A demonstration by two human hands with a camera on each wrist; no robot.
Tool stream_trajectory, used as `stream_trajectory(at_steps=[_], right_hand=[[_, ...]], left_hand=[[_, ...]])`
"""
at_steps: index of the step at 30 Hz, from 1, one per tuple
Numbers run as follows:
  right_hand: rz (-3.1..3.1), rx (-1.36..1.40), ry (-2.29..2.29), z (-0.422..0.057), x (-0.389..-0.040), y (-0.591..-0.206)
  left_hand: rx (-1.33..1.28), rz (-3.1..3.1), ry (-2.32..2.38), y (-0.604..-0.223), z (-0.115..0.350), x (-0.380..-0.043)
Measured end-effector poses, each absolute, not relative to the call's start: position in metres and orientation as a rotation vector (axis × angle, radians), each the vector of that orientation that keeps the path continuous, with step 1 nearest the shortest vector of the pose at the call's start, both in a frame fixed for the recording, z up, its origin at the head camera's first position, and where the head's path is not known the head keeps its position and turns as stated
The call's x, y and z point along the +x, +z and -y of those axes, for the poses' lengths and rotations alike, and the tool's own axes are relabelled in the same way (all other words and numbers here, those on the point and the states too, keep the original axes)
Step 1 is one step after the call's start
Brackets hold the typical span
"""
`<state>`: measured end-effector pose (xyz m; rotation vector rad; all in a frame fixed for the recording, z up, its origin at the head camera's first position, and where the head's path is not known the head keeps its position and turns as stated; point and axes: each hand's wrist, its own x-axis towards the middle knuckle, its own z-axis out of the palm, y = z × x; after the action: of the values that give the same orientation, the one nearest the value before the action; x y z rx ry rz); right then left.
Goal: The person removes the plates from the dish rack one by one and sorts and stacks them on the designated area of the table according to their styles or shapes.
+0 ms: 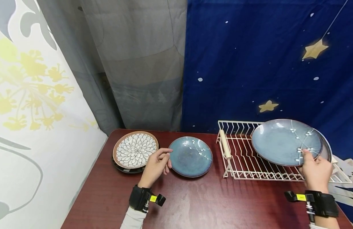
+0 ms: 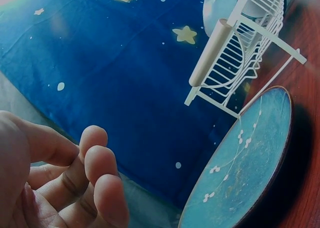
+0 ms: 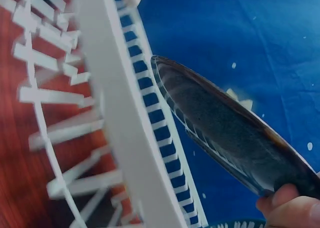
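My right hand (image 1: 318, 171) pinches the near right rim of a large blue plate (image 1: 279, 140) with white blossom sprigs, thumb on its upper face. Tilted, the plate overlaps the right part of a cream wire dish rack (image 1: 242, 159) in the head view. From the right wrist, its dark underside (image 3: 220, 123) shows beside the rack's rail. My left hand (image 1: 157, 165), fingers loosely bent and holding nothing, is at the left edge of a smaller blue plate (image 1: 190, 159) with a similar sprig, which lies on the table. The left wrist view shows those bent fingers (image 2: 102, 163) apart from that plate.
Left on the table (image 1: 176, 203), a brown-rimmed plate with a white petal pattern (image 1: 135, 149) sits on a black plate (image 1: 127, 170). Another light-rimmed plate (image 1: 327, 149) stands in the rack's right end, mostly hidden. Grey and blue curtains (image 1: 250, 63) hang behind the table.
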<state>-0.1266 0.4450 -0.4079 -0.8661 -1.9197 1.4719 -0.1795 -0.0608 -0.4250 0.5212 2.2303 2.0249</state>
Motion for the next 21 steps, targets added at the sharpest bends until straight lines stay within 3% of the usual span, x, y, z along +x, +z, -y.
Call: stream_trajectory(at_steps=[8,21], right_hand=[[1.493,-0.611,2.105,-0.418,-0.126,-0.409],[1.375,-0.431,2.264,-0.372,-0.136,-0.415]], left_hand=[[0.529,-2.222,2.025,-0.427,0.063,-0.179],[0.53,-2.263,2.035,-0.452,0.058,-0.191]])
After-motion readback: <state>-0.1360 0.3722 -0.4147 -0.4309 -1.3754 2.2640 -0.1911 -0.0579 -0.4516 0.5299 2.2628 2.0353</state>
